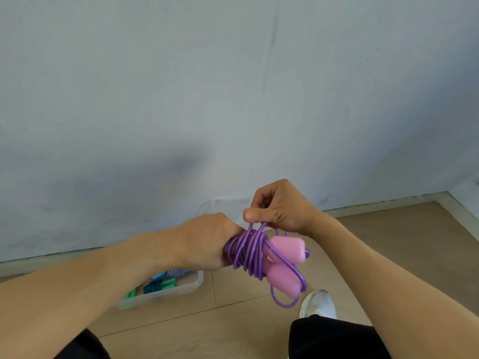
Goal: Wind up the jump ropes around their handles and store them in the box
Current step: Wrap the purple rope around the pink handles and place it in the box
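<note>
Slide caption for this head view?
Left hand grips pink handles while right hand pinches purple rope loops; clear box below.

Indoor room, looks like a home. I'm standing on a light wood plank floor [233, 322] in a corner, facing a plain pale blue-grey painted wall [181, 86] with a low skirting board [375, 207]. A clear plastic storage box [181, 291] holding rope bundles sits on the floor by the wall.

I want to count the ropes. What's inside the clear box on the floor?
In the box lie a green rope and a blue-and-white one. The left arm covers part, so more may hide.
</note>
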Tool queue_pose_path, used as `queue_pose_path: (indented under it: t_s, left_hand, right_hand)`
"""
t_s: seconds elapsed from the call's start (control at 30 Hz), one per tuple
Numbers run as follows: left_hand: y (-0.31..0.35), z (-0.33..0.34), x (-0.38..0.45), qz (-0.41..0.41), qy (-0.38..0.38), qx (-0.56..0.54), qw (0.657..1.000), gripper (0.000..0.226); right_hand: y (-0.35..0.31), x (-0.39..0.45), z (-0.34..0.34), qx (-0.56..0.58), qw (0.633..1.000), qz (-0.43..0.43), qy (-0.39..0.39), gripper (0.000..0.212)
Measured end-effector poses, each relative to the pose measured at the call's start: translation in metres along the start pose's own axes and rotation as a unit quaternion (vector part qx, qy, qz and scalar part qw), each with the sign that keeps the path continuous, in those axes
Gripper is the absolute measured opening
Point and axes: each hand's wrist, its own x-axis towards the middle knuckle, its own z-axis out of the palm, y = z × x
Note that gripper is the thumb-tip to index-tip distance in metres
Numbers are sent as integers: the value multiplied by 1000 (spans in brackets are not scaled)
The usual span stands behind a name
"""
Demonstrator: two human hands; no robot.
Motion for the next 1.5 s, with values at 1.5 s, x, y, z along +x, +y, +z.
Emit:
queue_pose_path:
  t_s: [1.5]
  left_hand:
    - [-3, 13, 8, -25, -25, 70, 997, 6]
  right_hand:
    - [-40, -14, 13, -193, 978, 1, -81, 39]
